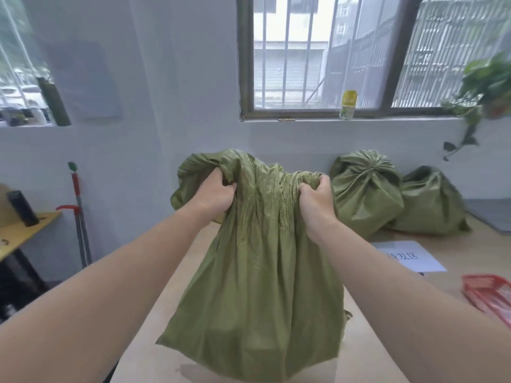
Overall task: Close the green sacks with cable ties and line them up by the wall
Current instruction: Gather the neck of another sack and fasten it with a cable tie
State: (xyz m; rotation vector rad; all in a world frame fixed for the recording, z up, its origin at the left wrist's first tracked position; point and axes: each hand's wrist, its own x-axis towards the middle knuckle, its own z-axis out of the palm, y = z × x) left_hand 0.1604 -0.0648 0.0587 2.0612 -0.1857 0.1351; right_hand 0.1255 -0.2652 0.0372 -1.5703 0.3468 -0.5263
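Observation:
A green woven sack (257,286) hangs in front of me over the table, held up by its open mouth. My left hand (214,193) grips a bunch of the sack's rim on the left. My right hand (318,199) grips the gathered rim on the right. Two more green sacks stand at the back right by the wall: one (365,194) with its neck tied shut, and another (431,203) behind it to the right. No cable tie shows in either hand.
The light wooden table (367,352) runs away from me to the wall. A white paper sign (409,257) and a red basket (489,297) lie at the right. A mop (80,214) leans at the left wall. A bottle (347,105) stands on the windowsill.

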